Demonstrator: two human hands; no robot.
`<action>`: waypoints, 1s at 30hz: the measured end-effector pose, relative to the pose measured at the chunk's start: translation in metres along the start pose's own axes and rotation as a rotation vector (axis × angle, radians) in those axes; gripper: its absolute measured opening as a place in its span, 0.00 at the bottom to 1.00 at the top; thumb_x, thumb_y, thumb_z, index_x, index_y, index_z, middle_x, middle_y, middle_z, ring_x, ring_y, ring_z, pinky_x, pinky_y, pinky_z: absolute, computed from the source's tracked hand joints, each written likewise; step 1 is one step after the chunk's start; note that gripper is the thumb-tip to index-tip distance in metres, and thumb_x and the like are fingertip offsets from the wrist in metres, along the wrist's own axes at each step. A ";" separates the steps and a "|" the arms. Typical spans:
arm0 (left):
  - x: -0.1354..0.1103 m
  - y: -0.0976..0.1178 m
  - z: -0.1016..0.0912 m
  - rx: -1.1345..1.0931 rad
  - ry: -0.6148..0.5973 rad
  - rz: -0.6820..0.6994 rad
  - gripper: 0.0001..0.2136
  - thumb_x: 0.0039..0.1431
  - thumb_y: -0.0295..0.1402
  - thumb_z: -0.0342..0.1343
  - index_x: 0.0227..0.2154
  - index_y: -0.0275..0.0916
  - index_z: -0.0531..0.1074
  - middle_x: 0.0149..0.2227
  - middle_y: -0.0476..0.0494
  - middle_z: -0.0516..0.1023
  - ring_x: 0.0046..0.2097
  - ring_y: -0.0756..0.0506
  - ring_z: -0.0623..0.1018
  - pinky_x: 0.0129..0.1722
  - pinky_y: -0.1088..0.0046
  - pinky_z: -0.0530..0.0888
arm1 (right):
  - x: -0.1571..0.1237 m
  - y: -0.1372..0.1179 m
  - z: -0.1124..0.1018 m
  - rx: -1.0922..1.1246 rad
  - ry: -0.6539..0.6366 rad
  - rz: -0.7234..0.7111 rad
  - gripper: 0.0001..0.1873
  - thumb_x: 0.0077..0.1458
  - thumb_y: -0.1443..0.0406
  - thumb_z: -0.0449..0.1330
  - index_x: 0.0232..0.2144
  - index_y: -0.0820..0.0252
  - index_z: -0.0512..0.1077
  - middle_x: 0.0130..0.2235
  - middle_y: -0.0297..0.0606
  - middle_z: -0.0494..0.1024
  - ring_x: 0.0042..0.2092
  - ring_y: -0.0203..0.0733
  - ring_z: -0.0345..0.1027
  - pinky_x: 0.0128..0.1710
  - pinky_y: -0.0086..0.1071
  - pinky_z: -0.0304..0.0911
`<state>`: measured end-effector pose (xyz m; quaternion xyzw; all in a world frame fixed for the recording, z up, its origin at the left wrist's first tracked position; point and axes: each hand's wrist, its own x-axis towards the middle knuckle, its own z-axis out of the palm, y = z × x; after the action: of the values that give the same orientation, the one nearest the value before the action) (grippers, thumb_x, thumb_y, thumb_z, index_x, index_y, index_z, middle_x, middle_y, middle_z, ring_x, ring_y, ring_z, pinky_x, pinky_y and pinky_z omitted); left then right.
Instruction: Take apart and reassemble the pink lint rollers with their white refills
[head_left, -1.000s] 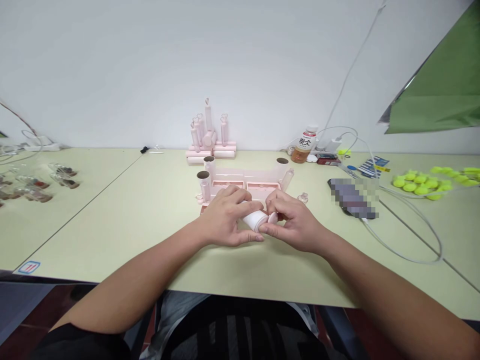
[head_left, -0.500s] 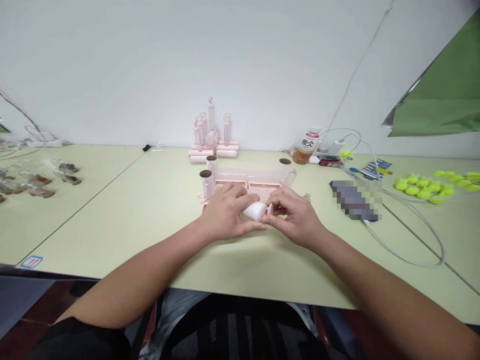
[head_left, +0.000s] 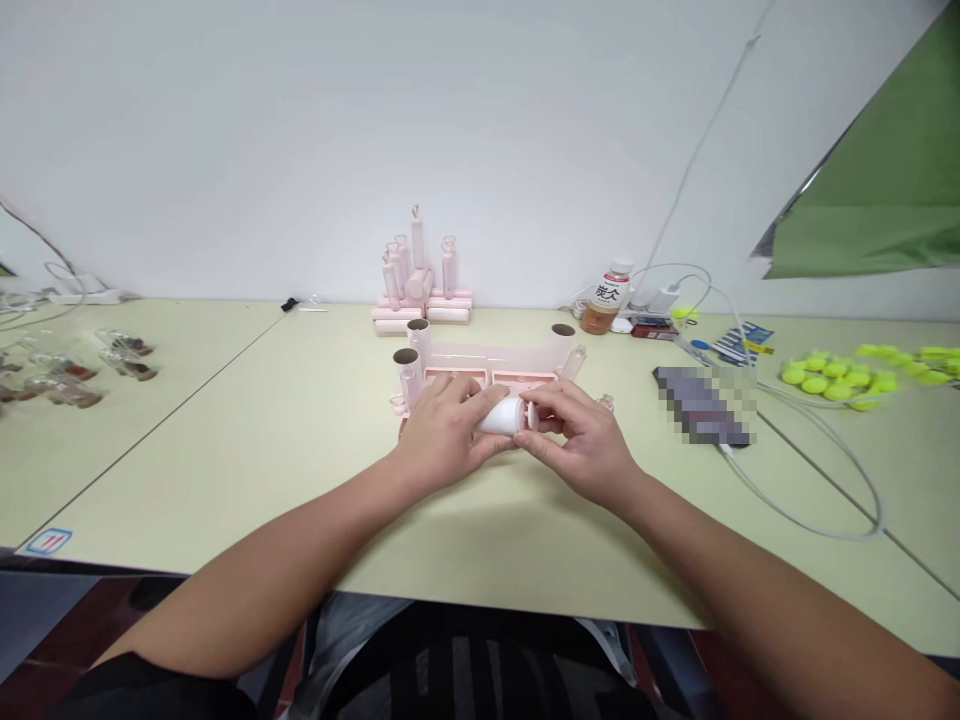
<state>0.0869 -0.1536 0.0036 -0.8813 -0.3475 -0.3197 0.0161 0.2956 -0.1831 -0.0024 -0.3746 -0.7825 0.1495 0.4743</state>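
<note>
My left hand (head_left: 442,437) grips a white roll (head_left: 501,416) lying sideways just above the pale green table (head_left: 300,430). At the roll's right end my right hand (head_left: 589,443) pinches a small pink end cap (head_left: 533,414) between thumb and fingers. Both hands meet in front of a pink tray (head_left: 491,368) with brown-cored tubes standing at its corners. Most of the roll is hidden under my left fingers.
A stack of pink rollers (head_left: 420,285) stands at the wall. A drink bottle (head_left: 604,299), white cables (head_left: 814,465), a blurred phone (head_left: 701,405) and yellow-green caps (head_left: 840,375) lie to the right. Small glass vials (head_left: 67,365) lie far left.
Both hands have moved a little farther from me toward the pink tray with the roll. The pink cap is now closer against the roll's end.
</note>
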 end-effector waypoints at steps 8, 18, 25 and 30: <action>-0.002 0.001 0.001 -0.192 0.005 -0.092 0.23 0.61 0.48 0.54 0.53 0.40 0.68 0.44 0.39 0.73 0.47 0.39 0.70 0.46 0.60 0.69 | 0.006 -0.009 -0.010 -0.146 0.141 -0.128 0.12 0.58 0.65 0.60 0.46 0.56 0.73 0.40 0.41 0.76 0.37 0.40 0.71 0.33 0.34 0.73; -0.002 -0.009 0.005 -0.638 0.130 -0.433 0.22 0.64 0.52 0.47 0.46 0.39 0.68 0.38 0.42 0.74 0.41 0.42 0.73 0.41 0.66 0.69 | 0.019 0.034 -0.102 -0.326 -0.522 0.522 0.21 0.50 0.50 0.65 0.41 0.55 0.75 0.35 0.37 0.79 0.34 0.44 0.72 0.30 0.33 0.65; 0.000 -0.010 0.010 -1.008 0.109 -0.560 0.24 0.59 0.56 0.50 0.43 0.39 0.68 0.30 0.47 0.71 0.29 0.47 0.71 0.27 0.73 0.67 | 0.018 0.021 -0.072 -0.135 -0.536 0.326 0.12 0.58 0.56 0.58 0.32 0.58 0.72 0.34 0.37 0.76 0.35 0.42 0.69 0.35 0.34 0.64; 0.001 -0.008 0.012 -1.189 0.094 -0.569 0.23 0.58 0.56 0.52 0.40 0.39 0.67 0.28 0.48 0.73 0.25 0.50 0.69 0.22 0.75 0.65 | 0.007 0.002 -0.034 0.054 -0.449 0.052 0.09 0.61 0.59 0.56 0.36 0.59 0.70 0.33 0.36 0.74 0.33 0.37 0.65 0.35 0.31 0.63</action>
<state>0.0895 -0.1442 -0.0067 -0.5991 -0.3300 -0.4869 -0.5433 0.3241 -0.1805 0.0180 -0.3392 -0.8543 0.2620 0.2939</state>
